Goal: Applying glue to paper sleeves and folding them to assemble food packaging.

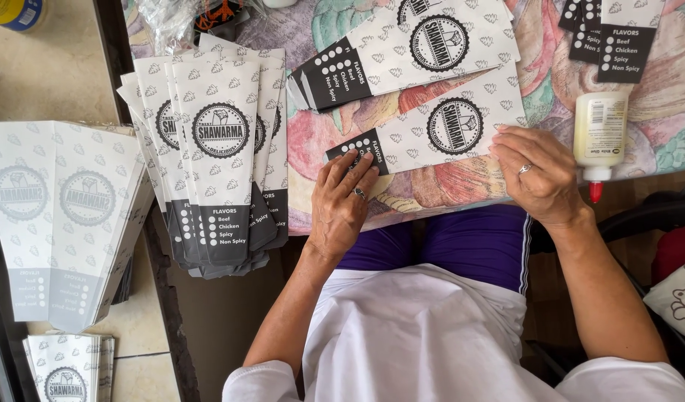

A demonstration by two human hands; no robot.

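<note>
A white paper sleeve (439, 134) with a leaf pattern, a round black emblem and a dark end lies flat at the near edge of the table. My left hand (341, 202) presses its fingers on the sleeve's dark left end. My right hand (537, 173), with a ring on it, rests with bent fingers on the sleeve's right end. Both hands press down on the sleeve rather than lift it. A glue bottle (600, 134) with a red tip lies just right of my right hand.
A stack of the same sleeves (402, 52) lies behind the pressed one. A fanned pile (219, 156) overhangs the table's left edge. More sleeves (67, 216) sit on a lower surface at left, others (618, 33) at top right. The tablecloth (551, 82) is colourful.
</note>
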